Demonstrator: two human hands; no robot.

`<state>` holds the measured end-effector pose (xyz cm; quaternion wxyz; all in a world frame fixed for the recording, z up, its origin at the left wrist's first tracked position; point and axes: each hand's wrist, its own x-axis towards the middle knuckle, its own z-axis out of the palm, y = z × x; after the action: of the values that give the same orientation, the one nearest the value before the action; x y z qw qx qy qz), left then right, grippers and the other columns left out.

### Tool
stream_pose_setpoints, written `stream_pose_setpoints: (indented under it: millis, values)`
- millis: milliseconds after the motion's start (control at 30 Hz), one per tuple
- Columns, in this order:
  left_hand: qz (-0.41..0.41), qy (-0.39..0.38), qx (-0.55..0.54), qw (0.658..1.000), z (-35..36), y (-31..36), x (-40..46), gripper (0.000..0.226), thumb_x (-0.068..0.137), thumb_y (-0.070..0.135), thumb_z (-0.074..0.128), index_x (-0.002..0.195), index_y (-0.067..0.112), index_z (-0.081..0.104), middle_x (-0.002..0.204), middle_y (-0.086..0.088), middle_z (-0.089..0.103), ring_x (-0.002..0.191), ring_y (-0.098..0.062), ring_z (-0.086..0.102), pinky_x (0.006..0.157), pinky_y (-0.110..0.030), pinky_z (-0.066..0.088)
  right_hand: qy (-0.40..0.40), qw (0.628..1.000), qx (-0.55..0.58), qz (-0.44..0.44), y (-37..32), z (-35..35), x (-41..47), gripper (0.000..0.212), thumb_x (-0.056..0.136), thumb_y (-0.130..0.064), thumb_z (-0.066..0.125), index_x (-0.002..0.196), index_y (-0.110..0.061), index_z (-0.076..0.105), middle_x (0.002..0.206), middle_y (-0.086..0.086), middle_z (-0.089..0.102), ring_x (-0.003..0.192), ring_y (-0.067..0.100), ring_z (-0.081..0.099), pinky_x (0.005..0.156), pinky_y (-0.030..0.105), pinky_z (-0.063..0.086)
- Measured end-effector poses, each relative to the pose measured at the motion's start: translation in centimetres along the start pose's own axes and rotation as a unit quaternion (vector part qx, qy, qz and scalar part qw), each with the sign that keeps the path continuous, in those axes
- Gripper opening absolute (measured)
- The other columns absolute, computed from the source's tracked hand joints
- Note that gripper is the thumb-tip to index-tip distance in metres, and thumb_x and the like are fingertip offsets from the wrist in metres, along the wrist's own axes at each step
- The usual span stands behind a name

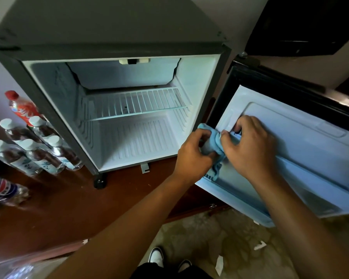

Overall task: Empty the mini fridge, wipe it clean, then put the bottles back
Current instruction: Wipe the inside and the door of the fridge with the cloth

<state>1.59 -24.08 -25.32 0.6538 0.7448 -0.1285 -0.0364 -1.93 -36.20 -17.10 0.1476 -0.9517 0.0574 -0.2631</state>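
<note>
Wiping the open mini fridge [117, 121] door's inner rail, the left hand [193, 156] is clamped on the blue cloth [216, 146] while the right hand [248, 146] grips the rail beside it; best to work along every groove before the bottles [28, 150], standing left on the wooden ledge [69, 198], return
</note>
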Motion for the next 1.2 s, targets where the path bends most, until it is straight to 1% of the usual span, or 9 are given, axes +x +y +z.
stream_pose_setpoints:
  millis: [167,333,500,667,800,967,1000,1100,1200]
  values:
    - [0.005,0.03,-0.022,0.999,1.0,-1.1,-0.6,0.045,0.076,0.013,0.079,0.114,0.029,0.059,0.111,0.01,0.063,0.1,-0.004,0.062,0.084,-0.038,0.057,-0.005,1.0,0.002,0.007,0.0,0.0,0.0,0.023,0.081,-0.026,0.066,0.082,-0.011,0.049,0.083,0.005,0.052,0.07,0.018,0.042,0.06,0.028,0.027]
    - [-0.029,0.028,-0.02,0.999,1.3,-3.0,-0.8,0.048,0.074,0.011,0.079,0.116,0.026,0.061,0.115,0.008,0.064,0.105,-0.01,0.061,0.09,-0.041,0.055,-0.007,1.0,0.004,0.006,-0.1,0.0,0.0,0.023,0.081,-0.024,0.067,0.081,-0.01,0.049,0.082,0.007,0.052,0.07,0.018,0.042,0.061,0.029,0.028]
    - [-0.069,0.039,-0.032,0.996,1.7,-3.9,-1.2,0.045,0.075,0.016,0.081,0.113,0.03,0.062,0.113,0.011,0.065,0.104,-0.006,0.062,0.091,-0.04,0.056,-0.006,1.0,-0.003,0.006,-0.2,-0.1,0.1,0.023,0.082,-0.024,0.067,0.082,-0.01,0.049,0.081,0.003,0.047,0.069,0.018,0.04,0.062,0.028,0.025]
    - [-0.1,0.013,-0.005,0.995,1.2,-4.2,-1.1,0.046,0.073,0.014,0.08,0.112,0.033,0.063,0.112,0.01,0.066,0.104,-0.009,0.062,0.092,-0.04,0.056,-0.003,1.0,-0.009,0.005,-0.3,-0.2,0.0,0.023,0.082,-0.025,0.067,0.083,-0.01,0.05,0.082,0.003,0.048,0.069,0.017,0.04,0.062,0.027,0.024]
    - [-0.083,-0.013,0.021,0.996,0.5,-2.6,-0.4,0.04,0.067,0.02,0.075,0.102,0.036,0.063,0.102,0.011,0.067,0.092,-0.008,0.064,0.084,-0.038,0.058,-0.007,1.0,-0.012,0.003,-0.3,-0.2,0.0,0.023,0.083,-0.026,0.066,0.083,-0.009,0.05,0.082,0.004,0.049,0.069,0.017,0.042,0.061,0.027,0.026]
    - [-0.029,-0.008,0.031,0.999,0.0,0.2,0.2,0.034,0.065,0.027,0.072,0.095,0.036,0.061,0.095,0.014,0.067,0.085,-0.002,0.063,0.07,-0.019,0.054,-0.001,1.0,-0.018,0.002,-0.4,-0.1,0.0,0.024,0.082,-0.025,0.066,0.083,-0.008,0.049,0.082,0.007,0.05,0.068,0.019,0.042,0.059,0.027,0.026]
    - [-0.017,-0.005,0.033,0.999,-0.1,0.7,0.3,0.033,0.065,0.028,0.072,0.096,0.036,0.061,0.095,0.014,0.067,0.086,-0.002,0.063,0.07,-0.019,0.054,0.0,1.0,-0.02,0.001,-0.4,-0.1,0.0,0.024,0.082,-0.025,0.066,0.083,-0.008,0.049,0.082,0.007,0.05,0.068,0.019,0.042,0.058,0.026,0.025]
    - [0.013,-0.002,0.04,0.999,-0.1,1.4,0.5,0.035,0.07,0.02,0.073,0.1,0.033,0.06,0.099,0.012,0.066,0.089,-0.004,0.063,0.074,-0.029,0.056,0.002,1.0,-0.03,0.0,-0.4,0.0,0.0,0.025,0.082,-0.025,0.066,0.084,-0.006,0.05,0.082,0.008,0.05,0.067,0.019,0.04,0.051,0.025,0.018]
    - [0.013,-0.006,0.045,0.999,-0.3,1.0,0.6,0.035,0.073,0.016,0.076,0.099,0.032,0.059,0.1,0.012,0.065,0.091,-0.005,0.062,0.075,-0.027,0.056,0.002,1.0,-0.031,0.001,-0.4,0.1,0.0,0.026,0.082,-0.026,0.066,0.085,-0.005,0.05,0.083,0.011,0.052,0.068,0.019,0.04,0.056,0.027,0.023]
